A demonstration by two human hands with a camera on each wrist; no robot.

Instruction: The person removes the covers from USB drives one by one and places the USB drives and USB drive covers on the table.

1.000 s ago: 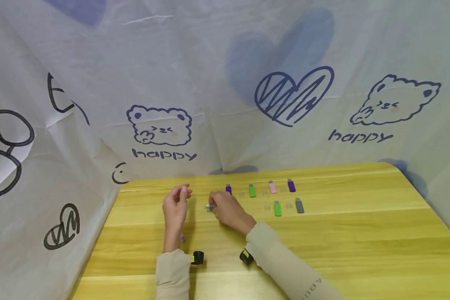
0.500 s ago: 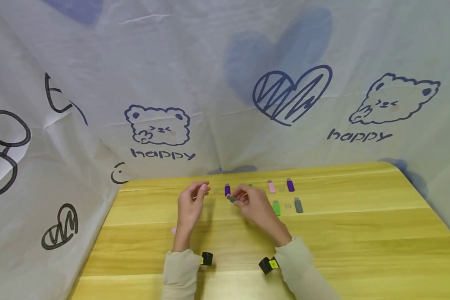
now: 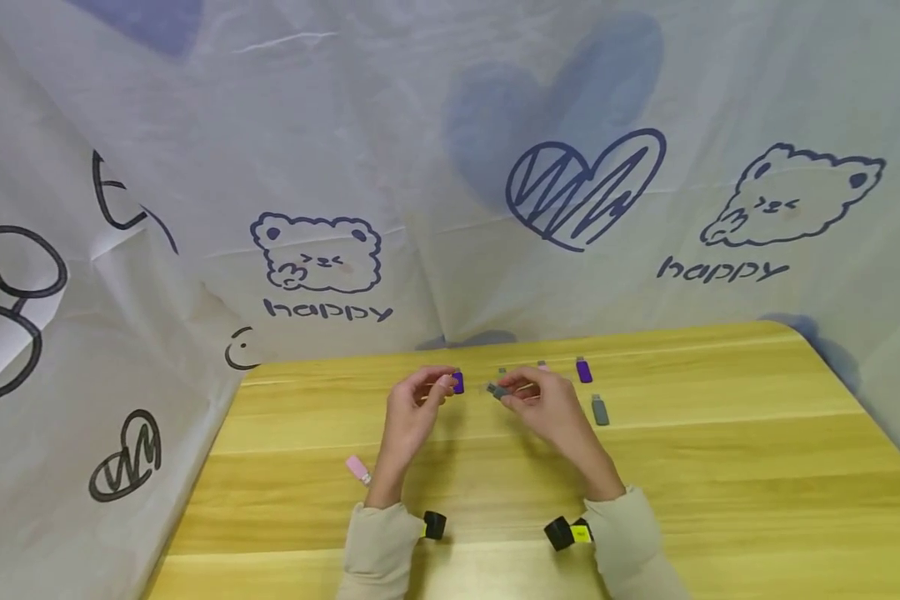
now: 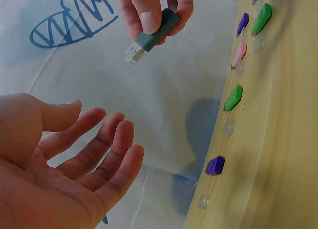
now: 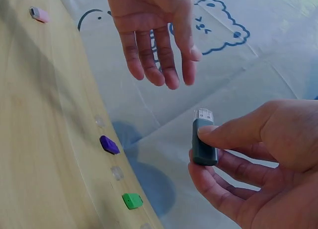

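Note:
My right hand [image 3: 562, 412] pinches a dark grey USB flash drive [image 5: 203, 147] between thumb and fingers, raised off the table. A clear cap [image 4: 133, 52] covers its metal plug, which points toward my left hand. My left hand [image 3: 412, 417] holds nothing; its fingers are spread and loosely bent, apart from the drive. Near it on the table lies a purple flash drive [image 3: 458, 382], with a green flash drive [image 4: 233, 97] farther along the same row. Clear plastic caps, such as one cap [image 4: 229, 126], lie between the drives.
Farther along lie a pink drive [image 4: 239, 55], a second purple drive [image 3: 584, 370], a second green drive [image 4: 262, 19] and a grey drive [image 3: 599, 410]. Another pink drive [image 3: 357, 467] lies by my left forearm. A printed white cloth [image 3: 450, 275] hangs behind the wooden table [image 3: 757, 467].
My right hand has lifted the grey flash drive from the table's middle and carried it rightward, turning its plug to the left. My left hand has shifted right, uncovering the pink drive.

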